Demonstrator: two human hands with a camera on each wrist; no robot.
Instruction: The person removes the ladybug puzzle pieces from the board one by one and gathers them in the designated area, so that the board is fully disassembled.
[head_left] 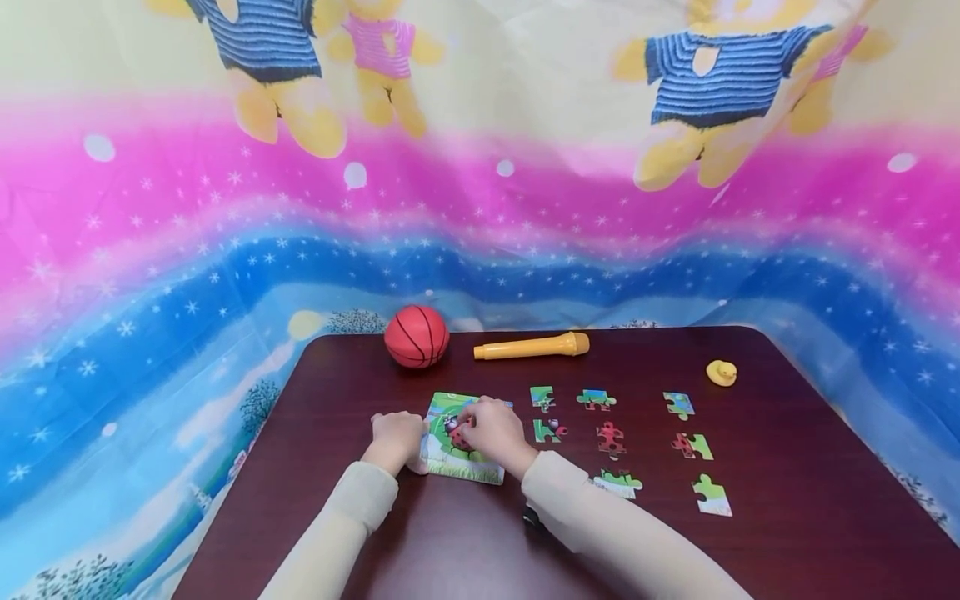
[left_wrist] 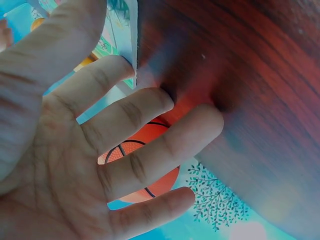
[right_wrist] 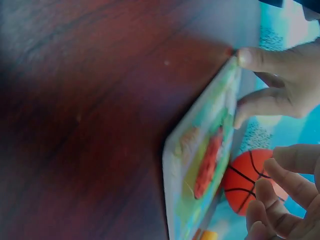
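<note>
A square picture board (head_left: 465, 472) with a ladybug on a green leaf lies flat on the dark wooden table. My left hand (head_left: 399, 440) rests at the board's left edge; in the right wrist view its thumb and a finger touch that side. The left wrist view shows the fingers (left_wrist: 170, 150) spread and nearly straight. Over the ladybug, my right hand (head_left: 495, 432) hovers with loosely bent fingers. In the right wrist view these fingers (right_wrist: 295, 187) stand above the board with nothing visible between them.
To the board's right lie several loose jigsaw pieces, among them a red one (head_left: 611, 439) and a green-and-white corner (head_left: 711, 496). Behind stand a red toy basketball (head_left: 417, 337), a yellow toy microphone (head_left: 532, 346) and a yellow rubber duck (head_left: 722, 372). A printed cloth (head_left: 480, 200) hangs around the table.
</note>
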